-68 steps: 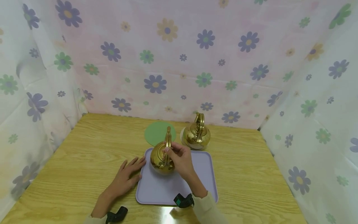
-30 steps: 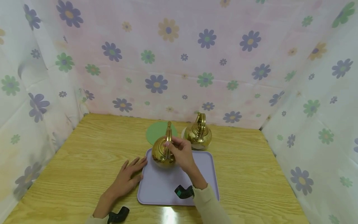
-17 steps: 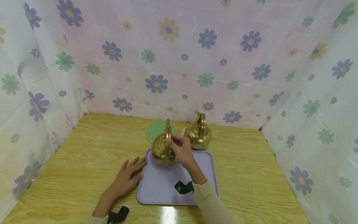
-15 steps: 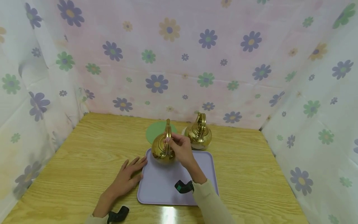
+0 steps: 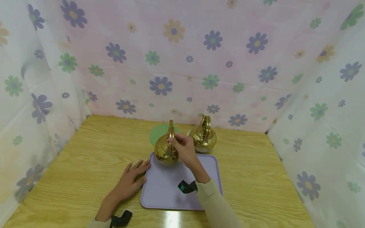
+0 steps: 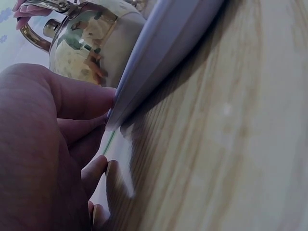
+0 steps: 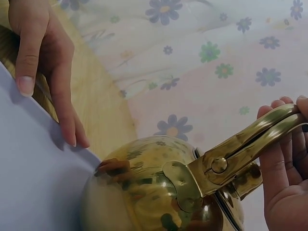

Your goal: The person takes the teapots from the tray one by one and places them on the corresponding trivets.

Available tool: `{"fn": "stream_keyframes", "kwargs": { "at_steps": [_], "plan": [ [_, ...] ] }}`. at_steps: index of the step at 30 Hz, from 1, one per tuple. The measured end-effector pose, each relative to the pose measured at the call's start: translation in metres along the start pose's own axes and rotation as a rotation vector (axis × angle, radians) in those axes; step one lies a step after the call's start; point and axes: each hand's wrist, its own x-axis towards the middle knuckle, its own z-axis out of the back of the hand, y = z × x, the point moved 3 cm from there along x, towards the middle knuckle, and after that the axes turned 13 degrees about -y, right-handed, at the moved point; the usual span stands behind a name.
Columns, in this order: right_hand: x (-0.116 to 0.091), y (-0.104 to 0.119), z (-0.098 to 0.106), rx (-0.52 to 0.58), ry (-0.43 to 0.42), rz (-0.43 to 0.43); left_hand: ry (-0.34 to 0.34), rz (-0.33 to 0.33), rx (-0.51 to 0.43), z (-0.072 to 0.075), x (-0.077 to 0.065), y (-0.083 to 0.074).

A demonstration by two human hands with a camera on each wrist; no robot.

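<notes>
In the head view, my right hand [image 5: 186,151] grips the upright handle [image 5: 171,130] of a shiny gold kettle [image 5: 162,154]. The kettle is over the far left part of a lilac tray [image 5: 163,193]; whether its base touches the tray I cannot tell. Close up in the right wrist view, fingers [image 7: 275,168] wrap under the kettle's double-bar handle [image 7: 240,147]. My left hand [image 5: 129,181] lies at the tray's left side, fingers spread. Its thumb [image 6: 89,98] and fingertips touch the tray rim [image 6: 151,62] in the left wrist view.
A second gold kettle [image 5: 211,142] stands behind the tray's far right part, with a pale round edge visible at its left. A green round mat [image 5: 156,133] lies beyond the held kettle. Flowered cloth [image 5: 188,69] encloses the wooden table [image 5: 251,177] at the back and sides.
My right hand and the held kettle have shifted farther away over the tray, toward the green mat. The left hand, tray and second kettle keep their places.
</notes>
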Motion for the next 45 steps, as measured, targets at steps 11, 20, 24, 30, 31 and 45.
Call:
{"fn": "stream_keyframes", "kwargs": {
  "at_steps": [11, 20, 24, 30, 31, 45],
  "plan": [
    [0.012, -0.003, -0.002, 0.031, -0.007, -0.023, -0.011, -0.017, 0.012, 0.001, 0.001, 0.001],
    [0.022, -0.002, -0.004, 0.026, -0.013, -0.063, -0.016, -0.034, 0.016, 0.003, 0.003, 0.0],
    [0.026, -0.001, -0.005, 0.033, -0.013, -0.062, -0.027, -0.037, 0.015, 0.003, 0.002, 0.001],
    [0.031, -0.001, -0.007, 0.032, -0.009, -0.053, -0.029, -0.033, 0.012, 0.002, -0.001, -0.001],
    [0.032, -0.001, -0.007, 0.032, -0.009, -0.054, -0.031, -0.034, 0.012, 0.001, -0.002, -0.001],
    [0.052, -0.003, -0.008, -0.005, 0.006, -0.04, -0.024, -0.017, 0.004, 0.0, -0.002, -0.002]
  ]
}}
